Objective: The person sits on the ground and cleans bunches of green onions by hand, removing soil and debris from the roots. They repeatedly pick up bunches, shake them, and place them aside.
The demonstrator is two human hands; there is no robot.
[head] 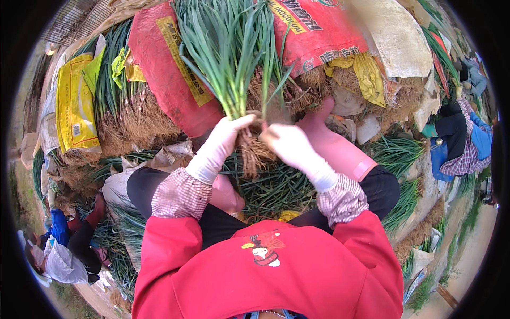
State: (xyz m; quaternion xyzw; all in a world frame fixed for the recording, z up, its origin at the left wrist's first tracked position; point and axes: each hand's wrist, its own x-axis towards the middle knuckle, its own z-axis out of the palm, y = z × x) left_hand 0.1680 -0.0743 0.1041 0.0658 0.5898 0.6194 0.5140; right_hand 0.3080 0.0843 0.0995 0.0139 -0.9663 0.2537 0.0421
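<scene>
My left hand (228,133), in a pale glove, is closed around the lower stems of a bunch of green onions (235,91). The leaves point away from me, and brown roots (253,157) hang below the fist. Close beside it, my gloved right hand (291,145) is slightly blurred. Its fingers pinch the reddish base of a single green onion stalk (265,105), just right of the bunch. Loose green leaves (275,191) lie in a heap below both hands, between my pink boots (340,143).
Ahead lies a long pile of rooted green onions (135,115), partly covered by red printed sacks (171,67), a yellow sack (77,101) and a whitish sack (398,40). More bunches (398,155) lie at right. Other people sit at far right (466,135) and lower left (65,255).
</scene>
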